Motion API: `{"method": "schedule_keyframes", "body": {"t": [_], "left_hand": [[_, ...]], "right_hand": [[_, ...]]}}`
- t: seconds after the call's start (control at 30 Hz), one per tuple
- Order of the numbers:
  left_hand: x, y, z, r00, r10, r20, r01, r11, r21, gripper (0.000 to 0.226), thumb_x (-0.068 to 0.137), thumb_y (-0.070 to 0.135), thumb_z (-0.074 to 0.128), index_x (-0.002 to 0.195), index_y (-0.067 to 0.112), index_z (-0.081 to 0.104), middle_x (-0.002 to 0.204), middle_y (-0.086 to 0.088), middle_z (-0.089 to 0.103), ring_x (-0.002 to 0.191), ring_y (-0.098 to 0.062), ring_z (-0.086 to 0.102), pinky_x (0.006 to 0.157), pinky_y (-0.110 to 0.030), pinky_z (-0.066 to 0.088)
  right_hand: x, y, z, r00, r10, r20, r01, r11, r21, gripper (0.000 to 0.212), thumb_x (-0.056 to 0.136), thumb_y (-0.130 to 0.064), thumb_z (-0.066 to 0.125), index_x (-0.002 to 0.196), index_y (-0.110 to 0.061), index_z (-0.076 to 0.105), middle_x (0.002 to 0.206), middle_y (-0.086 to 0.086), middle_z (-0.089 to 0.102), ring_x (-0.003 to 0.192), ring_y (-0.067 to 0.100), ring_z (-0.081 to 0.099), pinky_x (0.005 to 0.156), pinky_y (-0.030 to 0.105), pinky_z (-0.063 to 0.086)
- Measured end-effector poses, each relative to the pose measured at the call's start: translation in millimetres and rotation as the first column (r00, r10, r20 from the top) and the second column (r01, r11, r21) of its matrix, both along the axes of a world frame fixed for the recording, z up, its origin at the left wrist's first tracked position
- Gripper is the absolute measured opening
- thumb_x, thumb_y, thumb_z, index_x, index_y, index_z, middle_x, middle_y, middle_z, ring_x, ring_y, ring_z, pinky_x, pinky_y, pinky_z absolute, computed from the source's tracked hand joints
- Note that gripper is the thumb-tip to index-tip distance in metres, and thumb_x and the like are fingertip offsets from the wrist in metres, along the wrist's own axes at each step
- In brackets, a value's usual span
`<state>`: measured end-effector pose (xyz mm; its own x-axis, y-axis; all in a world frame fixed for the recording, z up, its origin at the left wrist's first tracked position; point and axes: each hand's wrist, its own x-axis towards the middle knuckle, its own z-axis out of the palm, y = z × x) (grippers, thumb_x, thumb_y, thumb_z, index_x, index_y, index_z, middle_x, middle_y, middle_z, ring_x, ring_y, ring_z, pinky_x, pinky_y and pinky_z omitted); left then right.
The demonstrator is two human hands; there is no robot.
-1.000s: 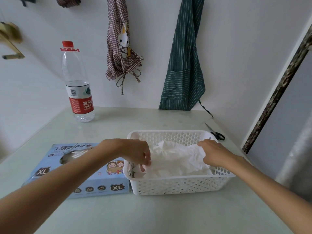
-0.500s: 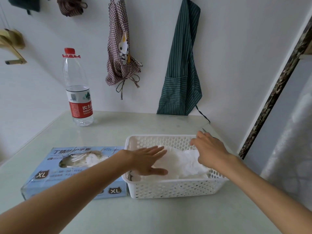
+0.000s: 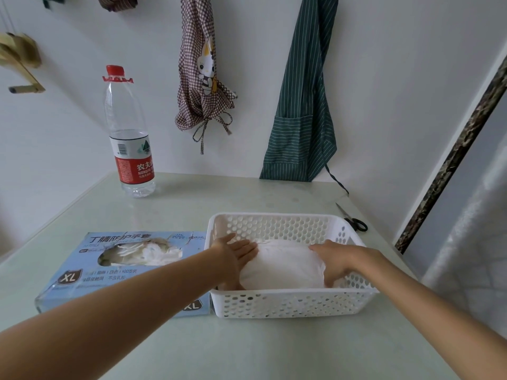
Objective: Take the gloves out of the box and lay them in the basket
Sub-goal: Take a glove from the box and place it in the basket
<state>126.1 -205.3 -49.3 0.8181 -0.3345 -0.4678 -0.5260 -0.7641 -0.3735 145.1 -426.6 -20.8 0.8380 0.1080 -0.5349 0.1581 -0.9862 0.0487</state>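
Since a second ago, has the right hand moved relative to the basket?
Yes. The right hand has slid from the basket's far-right corner toward its near-right side, now pressing the gloves.

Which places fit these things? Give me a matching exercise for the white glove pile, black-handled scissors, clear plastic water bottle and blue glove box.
1 white glove pile
2 black-handled scissors
3 clear plastic water bottle
4 blue glove box

a far left, near the wall
b inside the white perforated basket
c against the basket's left side
d behind the basket's right corner

Pairs: 1-b, 2-d, 3-a, 4-c

Box (image 3: pixel 90 259): "XL", "100". Bottle (image 3: pixel 129 133) label: "NONGFU".
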Motion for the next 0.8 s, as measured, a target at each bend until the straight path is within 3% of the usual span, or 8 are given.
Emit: {"method": "schedule_keyframes", "body": {"t": [0.13, 0.27, 0.37, 0.47, 0.53, 0.6, 0.7, 0.8], "left_hand": [[-2, 0, 17, 0.999, 0.018, 0.034, -0.015, 0.994, -0.109, 0.098, 0.084, 0.072, 0.041, 0.152, 0.012, 0.002, 0.16, -0.005, 0.005, 0.147, -0.021, 0.006, 0.119, -0.04, 0.001], [-7, 7, 21, 0.994, 0.1, 0.031, -0.1, 0.995, -0.02, 0.094, 0.083, 0.068, 0.048, 0.15, 0.01, 0.017, 0.153, -0.01, 0.029, 0.142, -0.023, 0.025, 0.118, -0.04, 0.005], [-15, 7, 24, 0.992, 0.093, 0.083, -0.088, 0.995, -0.055, 0.097, 0.083, 0.069, 0.048, 0.149, 0.006, 0.016, 0.155, -0.011, 0.024, 0.145, -0.023, 0.018, 0.118, -0.041, 0.0], [-31, 21, 52, 0.984, 0.119, 0.131, -0.084, 0.964, -0.252, 0.107, 0.077, 0.079, 0.041, 0.15, 0.005, 0.016, 0.157, -0.008, 0.021, 0.146, -0.021, 0.014, 0.12, -0.04, 0.002], [-42, 51, 72, 0.97, 0.178, 0.168, -0.103, 0.919, -0.38, 0.093, 0.084, 0.072, 0.036, 0.152, 0.014, 0.011, 0.159, -0.002, 0.013, 0.147, -0.017, 0.009, 0.119, -0.038, 0.003], [-50, 93, 79, 0.943, 0.264, 0.204, -0.153, 0.886, -0.438, 0.069, 0.095, 0.057, 0.032, 0.152, 0.024, 0.01, 0.159, 0.004, 0.011, 0.146, -0.015, 0.008, 0.118, -0.035, 0.006], [-65, 168, 64, 0.858, 0.474, 0.2, -0.354, 0.826, -0.438, 0.057, 0.101, 0.045, 0.027, 0.151, 0.028, 0.006, 0.16, 0.003, 0.005, 0.147, -0.017, 0.006, 0.118, -0.038, 0.008], [-82, 202, 37, 0.806, 0.583, 0.098, -0.494, 0.756, -0.43, 0.059, 0.1, 0.048, 0.018, 0.152, 0.026, 0.0, 0.16, 0.003, -0.002, 0.147, -0.018, 0.002, 0.119, -0.04, 0.011]], "right_hand": [[-7, 3, 14, 0.995, 0.041, 0.092, -0.037, 0.998, -0.042, 0.095, 0.079, -0.012, 0.074, 0.152, -0.02, 0.013, 0.146, 0.009, 0.037, 0.13, 0.028, 0.042, 0.101, 0.037, 0.043], [-13, 4, 7, 0.985, 0.091, 0.144, -0.075, 0.991, -0.112, 0.066, 0.08, -0.008, 0.069, 0.138, -0.012, 0.039, 0.129, 0.008, 0.051, 0.114, 0.024, 0.054, 0.091, 0.033, 0.049], [-18, 6, 4, 0.984, 0.096, 0.151, -0.074, 0.987, -0.144, 0.059, 0.081, -0.008, 0.064, 0.135, -0.011, 0.043, 0.131, 0.007, 0.05, 0.114, 0.023, 0.054, 0.095, 0.035, 0.049], [-24, 6, 26, 0.981, 0.096, 0.167, -0.073, 0.987, -0.14, 0.062, 0.084, -0.011, 0.064, 0.14, -0.012, 0.039, 0.14, 0.005, 0.041, 0.117, 0.022, 0.052, 0.089, 0.029, 0.047], [-27, 12, 44, 0.962, 0.118, 0.247, -0.083, 0.986, -0.145, 0.055, 0.085, -0.009, 0.06, 0.137, -0.013, 0.042, 0.137, 0.003, 0.041, 0.113, 0.021, 0.052, 0.08, 0.028, 0.046], [-35, 26, 60, 0.924, 0.159, 0.348, -0.12, 0.984, -0.133, 0.052, 0.087, -0.011, 0.055, 0.137, -0.017, 0.042, 0.134, 0.001, 0.042, 0.116, 0.02, 0.051, 0.085, 0.03, 0.045], [-55, 80, 71, 0.857, 0.25, 0.45, -0.294, 0.955, 0.029, 0.05, 0.092, -0.021, 0.054, 0.14, -0.027, 0.039, 0.138, -0.005, 0.043, 0.123, 0.018, 0.046, 0.092, 0.03, 0.038], [-69, 146, 60, 0.809, 0.279, 0.518, -0.459, 0.85, 0.259, 0.035, 0.094, -0.026, 0.053, 0.129, -0.027, 0.054, 0.131, -0.007, 0.055, 0.116, 0.016, 0.052, 0.093, 0.032, 0.041]]}}
